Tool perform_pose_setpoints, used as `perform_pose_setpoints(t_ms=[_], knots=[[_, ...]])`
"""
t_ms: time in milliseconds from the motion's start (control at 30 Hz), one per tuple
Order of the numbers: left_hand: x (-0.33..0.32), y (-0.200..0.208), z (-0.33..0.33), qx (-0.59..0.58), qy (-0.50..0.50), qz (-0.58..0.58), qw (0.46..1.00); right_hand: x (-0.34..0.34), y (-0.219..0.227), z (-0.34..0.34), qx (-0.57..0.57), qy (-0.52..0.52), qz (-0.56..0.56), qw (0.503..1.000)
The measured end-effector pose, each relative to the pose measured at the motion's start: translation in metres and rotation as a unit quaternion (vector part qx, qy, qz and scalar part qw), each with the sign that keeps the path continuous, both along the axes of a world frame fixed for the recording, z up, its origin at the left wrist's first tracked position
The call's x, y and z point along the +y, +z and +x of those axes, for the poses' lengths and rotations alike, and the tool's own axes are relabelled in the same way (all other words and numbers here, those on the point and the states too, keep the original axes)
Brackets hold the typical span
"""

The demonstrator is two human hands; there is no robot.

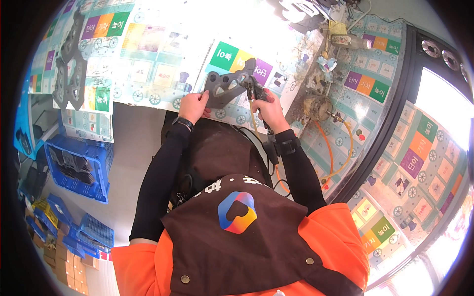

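While my left hand pinches the left edge of a grey part, my right hand grips a dark tool beside its other end, above the bench's near edge.

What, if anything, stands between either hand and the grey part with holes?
Nothing visible separates the left hand from the grey part; it pinches the lower left edge. Between the right hand and the part is the dark tool that hand grips, overlapping the part's right end in this view; whether they touch, I cannot tell.
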State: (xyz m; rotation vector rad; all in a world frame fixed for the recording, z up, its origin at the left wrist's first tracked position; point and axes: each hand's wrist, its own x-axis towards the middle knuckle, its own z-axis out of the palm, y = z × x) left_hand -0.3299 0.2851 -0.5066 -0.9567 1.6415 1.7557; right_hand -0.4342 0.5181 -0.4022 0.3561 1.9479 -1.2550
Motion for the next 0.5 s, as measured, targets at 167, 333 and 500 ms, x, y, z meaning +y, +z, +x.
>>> perform_pose_setpoints(t_ms=[167,333,500], knots=[[0.000,0.000,0.002,0.004,0.005,0.007,1.000,-0.012,0.006,0.000,0.001,-0.004,-0.007,1.000],[-0.001,0.001,0.001,0.010,0.005,0.001,1.000,-0.020,0.012,0.001,-0.027,0.021,0.006,0.999],[-0.002,0.000,0.002,0.012,0.005,0.002,1.000,-0.023,0.009,0.006,-0.029,0.053,0.007,0.998]])
